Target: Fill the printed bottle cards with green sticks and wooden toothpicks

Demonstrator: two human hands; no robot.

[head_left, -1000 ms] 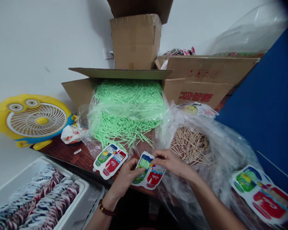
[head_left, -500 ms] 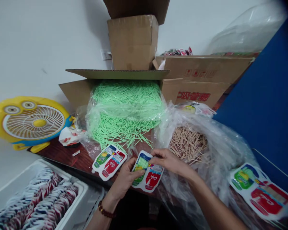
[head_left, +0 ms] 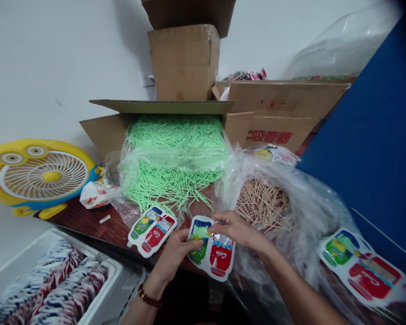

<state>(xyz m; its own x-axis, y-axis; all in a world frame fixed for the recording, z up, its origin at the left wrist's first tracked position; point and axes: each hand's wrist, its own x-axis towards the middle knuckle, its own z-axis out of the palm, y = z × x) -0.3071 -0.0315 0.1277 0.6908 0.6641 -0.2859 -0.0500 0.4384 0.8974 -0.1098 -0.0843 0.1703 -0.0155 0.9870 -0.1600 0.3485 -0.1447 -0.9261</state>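
Note:
A bottle-shaped twin packet (head_left: 219,258), green Sprite on one side and red Cola on the other, is between my two hands over the table's front edge. My left hand (head_left: 177,248) grips its left side, thumb on the front. Fingers of my right hand (head_left: 235,229) are closed at its top edge; whether they pinch the film or a stick is hidden. Pale green sticks show through its green half. Left of it lies a similar packet (head_left: 153,231). Behind are a heap of green candy sticks (head_left: 179,167) and a pile of brown sticks (head_left: 264,203) on clear plastic.
A white foam box (head_left: 113,275) with rows of packets stands at lower left, below a yellow fan (head_left: 47,174). More packets (head_left: 365,268) lie at right beside a blue panel (head_left: 365,158). Cardboard boxes (head_left: 184,63) stand behind.
The view has shifted slightly. The held packet has tilted and come a little lower and to the right, with my right hand still at its top edge.

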